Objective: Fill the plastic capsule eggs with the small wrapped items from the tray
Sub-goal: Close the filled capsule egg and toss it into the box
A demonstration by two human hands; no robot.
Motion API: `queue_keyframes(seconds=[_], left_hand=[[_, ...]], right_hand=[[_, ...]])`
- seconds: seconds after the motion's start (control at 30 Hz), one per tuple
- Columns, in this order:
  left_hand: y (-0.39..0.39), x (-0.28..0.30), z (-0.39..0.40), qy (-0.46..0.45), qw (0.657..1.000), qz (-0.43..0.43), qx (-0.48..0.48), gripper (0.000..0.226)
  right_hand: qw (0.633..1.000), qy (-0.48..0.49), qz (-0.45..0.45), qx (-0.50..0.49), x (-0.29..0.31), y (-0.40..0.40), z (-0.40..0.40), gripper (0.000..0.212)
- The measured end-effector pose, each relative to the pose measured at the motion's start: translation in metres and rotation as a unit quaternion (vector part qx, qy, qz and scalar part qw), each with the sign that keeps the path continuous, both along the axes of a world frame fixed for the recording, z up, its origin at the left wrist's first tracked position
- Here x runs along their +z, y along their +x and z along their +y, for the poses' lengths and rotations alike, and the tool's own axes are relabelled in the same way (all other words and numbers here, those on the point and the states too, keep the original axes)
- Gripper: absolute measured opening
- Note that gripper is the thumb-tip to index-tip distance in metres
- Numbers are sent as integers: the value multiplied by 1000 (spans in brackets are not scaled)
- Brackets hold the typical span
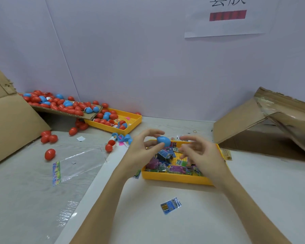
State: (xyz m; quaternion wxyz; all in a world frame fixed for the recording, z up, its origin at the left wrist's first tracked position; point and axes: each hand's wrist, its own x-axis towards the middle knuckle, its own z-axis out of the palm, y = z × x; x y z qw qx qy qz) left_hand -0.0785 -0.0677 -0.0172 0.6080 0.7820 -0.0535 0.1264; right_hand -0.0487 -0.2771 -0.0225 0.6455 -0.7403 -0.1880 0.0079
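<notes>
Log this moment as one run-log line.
left hand: pinches blue plastic capsule egg | right hand: beside egg, empty, fingers loosely curled | yellow plastic tray: holds small wrapped items | step: fill pending

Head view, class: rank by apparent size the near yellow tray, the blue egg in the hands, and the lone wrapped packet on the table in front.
1. Near yellow tray
2. and 3. Lone wrapped packet and blue egg look alike; the packet lies nearer the camera, so unranked.

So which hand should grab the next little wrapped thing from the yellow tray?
Probably the right hand: it hovers free over the wrapped items in the yellow plastic tray, while the left hand holds the blue plastic egg.
</notes>
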Motion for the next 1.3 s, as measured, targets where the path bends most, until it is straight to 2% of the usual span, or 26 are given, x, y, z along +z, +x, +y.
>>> queue_keyframes(seconds=[0.07, 0.13, 0.33, 0.5, 0.63, 0.73, 0.83, 0.97, 1.03, 1.1, 1.2, 1.3], left_hand=[[0, -2, -6, 4, 999, -6, -34, 29], [0, -2, -9, -5, 999, -10, -53, 28], [-1, 0, -13, -32, 997, -19, -69, 32], [-3, 3, -11, -14, 995, -13, -100, 23], [-5, 3, -14, -24, 990, -8, -141, 28], [-4, 0, -17, -32, 991, 1, -133, 29], [-4, 0, -16, -51, 989, -1, -141, 29], [-3, 0, -16, -107, 985, 11, -136, 38], [-3, 1, -17, -68, 991, 15, -116, 30], [-3, 0, -18, -22, 995, 19, -92, 26], [-3, 1, -23, 12, 998, 7, -65, 27], [-7, 2, -24, 29, 994, -20, -104, 21]], right_hand=[[992, -82, -100, 4, -6, -7, 9, 33], [979, -116, -168, -3, -10, -10, 10, 41], [945, -116, -291, -97, -18, -11, 11, 31], [936, -132, -304, -116, -19, -14, 15, 14], [945, -108, -292, -103, -17, -16, 14, 27], [956, -91, -259, -100, -17, -17, 14, 35], [968, -63, -229, -80, -15, -17, 13, 22], [949, -102, -289, -70, -15, -18, 16, 48], [933, -120, -332, -75, -15, -19, 17, 39], [931, -118, -336, -74, -16, -21, 17, 26], [946, -113, -290, -87, -17, -22, 19, 16], [965, -88, -224, -100, -14, -18, 16, 14]])
